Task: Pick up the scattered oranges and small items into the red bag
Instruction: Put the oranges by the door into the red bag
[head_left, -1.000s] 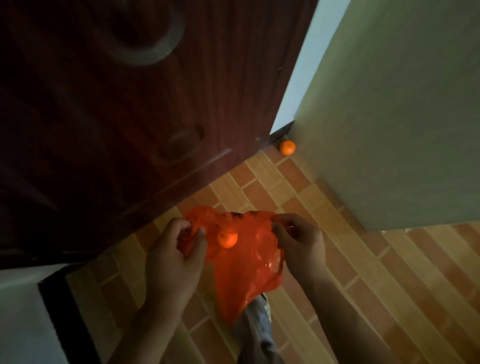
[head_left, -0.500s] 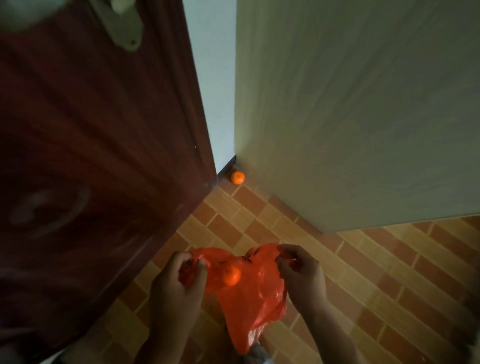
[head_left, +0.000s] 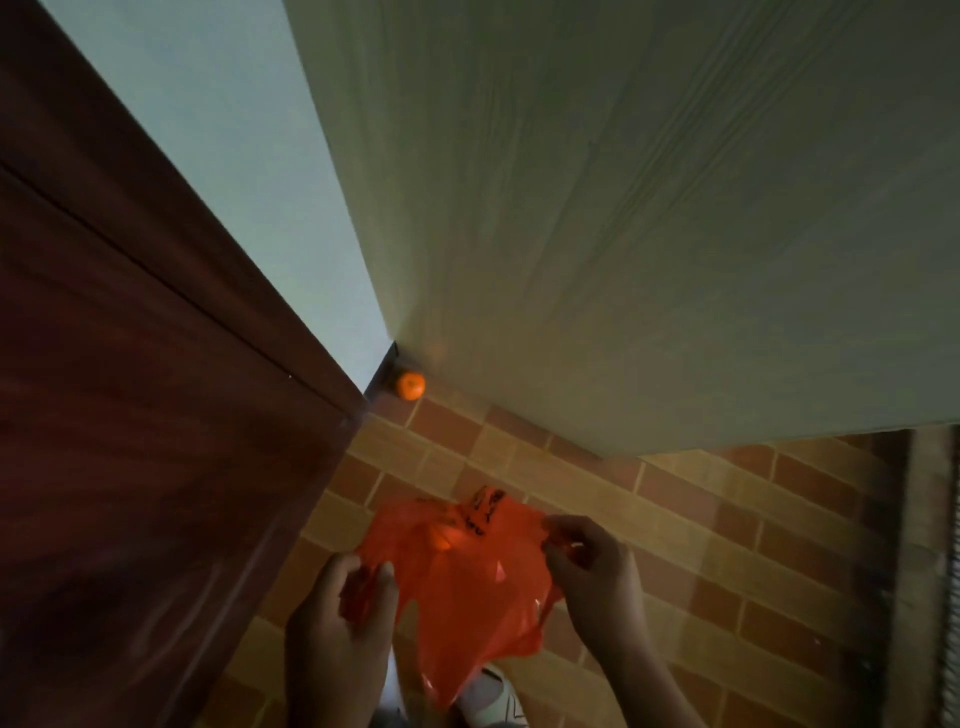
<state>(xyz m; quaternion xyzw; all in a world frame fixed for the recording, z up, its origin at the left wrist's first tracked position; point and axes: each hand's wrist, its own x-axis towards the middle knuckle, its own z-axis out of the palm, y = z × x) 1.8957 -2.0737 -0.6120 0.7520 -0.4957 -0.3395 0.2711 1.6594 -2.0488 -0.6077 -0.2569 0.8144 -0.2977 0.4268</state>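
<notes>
We are holding the red bag (head_left: 467, 582) between us: our left hand (head_left: 337, 618) and right hand (head_left: 592, 577) are each pinching its rim. One orange (head_left: 445, 538) is glowing dimly through the plastic; another orange (head_left: 410, 385) is sitting in the floor corner, beside the dark door (head_left: 130, 441).

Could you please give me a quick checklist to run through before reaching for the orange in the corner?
1. Left hand grips red bag: ok.
2. Right hand grips bag: ok.
3. Bag mouth spread wide: cannot tell.
4. A free hand for picking: not ok, both hold the bag.
5. Orange on floor visible by the pale panel: ok.
6. Tiled floor towards it unobstructed: ok.
</notes>
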